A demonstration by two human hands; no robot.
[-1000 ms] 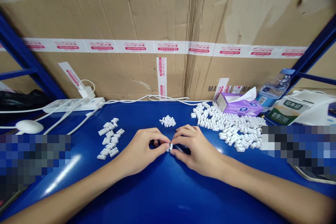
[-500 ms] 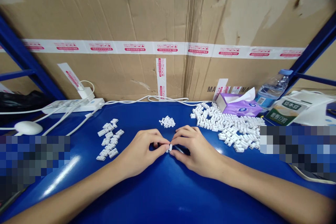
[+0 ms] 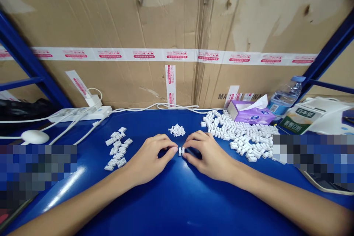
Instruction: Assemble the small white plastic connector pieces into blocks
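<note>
Your left hand (image 3: 155,158) and right hand (image 3: 208,156) stand slightly apart, fingertips flanking the small white piece (image 3: 180,152) between them, seemingly to steady it, though I cannot tell whether either pinches it.

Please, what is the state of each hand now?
Left hand: pinched closed; no held thing visible.
Right hand: closed, seemingly holding small white blocky plastic piece.

One left hand (image 3: 152,156), one right hand (image 3: 208,155), one or two small white blocks (image 3: 180,151) between them, three bunches of white bits (image 3: 243,132) too many to count, one tissue pack (image 3: 253,114), one water bottle (image 3: 284,96), one carton (image 3: 300,120) and one power strip (image 3: 106,113) can be seen.
</note>
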